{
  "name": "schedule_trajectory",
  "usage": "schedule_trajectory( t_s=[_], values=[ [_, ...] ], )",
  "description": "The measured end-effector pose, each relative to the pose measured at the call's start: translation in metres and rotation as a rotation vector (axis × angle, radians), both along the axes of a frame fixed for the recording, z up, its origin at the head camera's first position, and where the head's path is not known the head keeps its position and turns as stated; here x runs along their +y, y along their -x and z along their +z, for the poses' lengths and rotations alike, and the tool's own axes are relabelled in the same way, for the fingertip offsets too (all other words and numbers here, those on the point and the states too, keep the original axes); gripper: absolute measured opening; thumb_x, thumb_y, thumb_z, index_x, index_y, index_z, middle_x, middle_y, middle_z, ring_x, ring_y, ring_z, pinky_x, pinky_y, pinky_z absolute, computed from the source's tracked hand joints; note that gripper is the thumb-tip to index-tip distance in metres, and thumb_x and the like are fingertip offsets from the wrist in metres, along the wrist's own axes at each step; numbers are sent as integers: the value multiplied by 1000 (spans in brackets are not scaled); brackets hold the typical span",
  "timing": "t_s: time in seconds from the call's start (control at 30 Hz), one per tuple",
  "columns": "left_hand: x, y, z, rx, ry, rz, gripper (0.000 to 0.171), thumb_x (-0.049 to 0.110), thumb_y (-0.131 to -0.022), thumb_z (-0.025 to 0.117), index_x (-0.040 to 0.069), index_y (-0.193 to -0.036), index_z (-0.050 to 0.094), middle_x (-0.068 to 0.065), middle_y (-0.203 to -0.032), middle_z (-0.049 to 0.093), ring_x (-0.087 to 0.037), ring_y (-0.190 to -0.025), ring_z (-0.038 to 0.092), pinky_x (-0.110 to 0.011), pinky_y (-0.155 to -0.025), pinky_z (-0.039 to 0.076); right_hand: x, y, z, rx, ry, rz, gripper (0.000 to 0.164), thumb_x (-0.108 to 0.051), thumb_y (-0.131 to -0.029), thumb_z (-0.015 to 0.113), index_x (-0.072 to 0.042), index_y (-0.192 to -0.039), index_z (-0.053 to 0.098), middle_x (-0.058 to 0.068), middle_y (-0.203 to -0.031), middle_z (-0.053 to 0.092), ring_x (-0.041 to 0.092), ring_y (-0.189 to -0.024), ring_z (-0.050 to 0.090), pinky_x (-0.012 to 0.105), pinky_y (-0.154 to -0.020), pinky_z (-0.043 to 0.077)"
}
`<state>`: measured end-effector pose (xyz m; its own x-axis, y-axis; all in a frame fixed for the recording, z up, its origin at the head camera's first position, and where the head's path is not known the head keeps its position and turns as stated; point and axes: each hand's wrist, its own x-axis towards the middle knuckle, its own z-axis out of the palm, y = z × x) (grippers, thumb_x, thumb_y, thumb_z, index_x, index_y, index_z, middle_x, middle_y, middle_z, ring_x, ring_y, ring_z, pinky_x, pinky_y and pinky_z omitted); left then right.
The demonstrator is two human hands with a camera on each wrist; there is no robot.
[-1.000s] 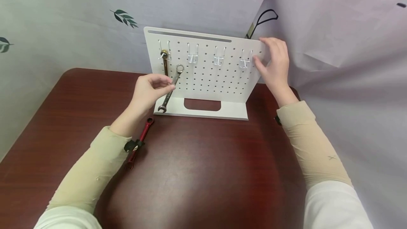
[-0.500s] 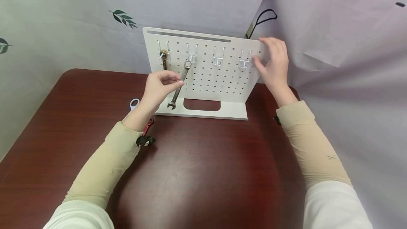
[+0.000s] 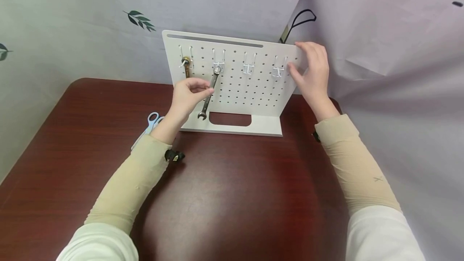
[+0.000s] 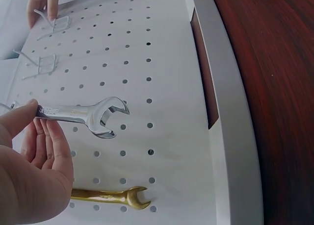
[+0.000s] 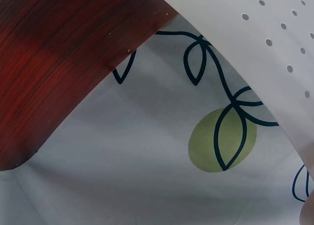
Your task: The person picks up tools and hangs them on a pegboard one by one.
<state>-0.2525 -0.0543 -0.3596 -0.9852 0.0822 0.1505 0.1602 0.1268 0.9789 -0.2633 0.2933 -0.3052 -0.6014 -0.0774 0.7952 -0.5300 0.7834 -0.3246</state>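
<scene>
My left hand (image 3: 186,96) pinches a silver combination wrench (image 3: 208,100) by its shank, thumb against fingers. The wrench's ring end overlaps the second hook (image 3: 218,56) from the left on a white pegboard (image 3: 232,107); whether the hook passes through the ring I cannot tell. In the left wrist view the wrench's open end (image 4: 105,118) points toward the board's base. A gold wrench (image 4: 105,196) hangs on the leftmost hook, partly behind my left hand. My right hand (image 3: 313,69) grips the board's upper right edge, thumb on the front face.
Two more white hooks, a third (image 3: 248,67) and a fourth (image 3: 278,71), carry nothing. Light-blue scissors (image 3: 152,120) lie on the dark red table (image 3: 232,180), partly under my left forearm. A patterned cloth (image 5: 122,151) hangs behind the board.
My left hand has carried the silver wrench right and slightly up, from near the gold wrench to the second hook. The scissors have come into view; my forearm now covers the red wrench.
</scene>
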Motion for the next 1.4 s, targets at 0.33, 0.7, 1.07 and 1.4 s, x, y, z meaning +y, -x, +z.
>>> schedule_trajectory(
  t_s=[0.33, 0.7, 1.07, 1.4],
  values=[
    [10, 13, -2, -52, 10, 68, 25, 8, -91, 84, -3, -113, 78, -10, -112, 77, 2, -83, 68, -15, -83, 56, -1, -1, 0, 3, 7, 3, 43, -3, -91, 77, 3, -132, 67, 24, -131, 68, 41, -127, 56, 44, -117, 42],
    [16, 16, -4, 4, -14, 86, 25, 5, -91, 83, -6, -113, 77, 19, -84, 69, 2, -81, 66, -14, -79, 55, -2, -1, 1, 18, 7, 5, 43, -3, -90, 77, 3, -132, 67, 24, -130, 68, 42, -126, 56, 44, -116, 42],
    [17, 16, -7, 88, 46, 67, 22, 5, -95, 79, -5, -115, 78, -22, -116, 79, 7, -82, 67, -13, -84, 56, -1, -2, 2, 8, -3, 0, 43, -3, -91, 76, 3, -132, 67, 24, -131, 68, 42, -127, 56, 44, -117, 42],
    [4, 9, -7, 94, 64, 48, 24, 3, -95, 78, -5, -118, 77, -24, -123, 76, 9, -88, 68, -18, -93, 59, -1, -2, 0, -1, 0, -7, 43, -3, -91, 76, 2, -133, 67, 23, -131, 68, 41, -128, 56, 44, -117, 42]
  ],
)
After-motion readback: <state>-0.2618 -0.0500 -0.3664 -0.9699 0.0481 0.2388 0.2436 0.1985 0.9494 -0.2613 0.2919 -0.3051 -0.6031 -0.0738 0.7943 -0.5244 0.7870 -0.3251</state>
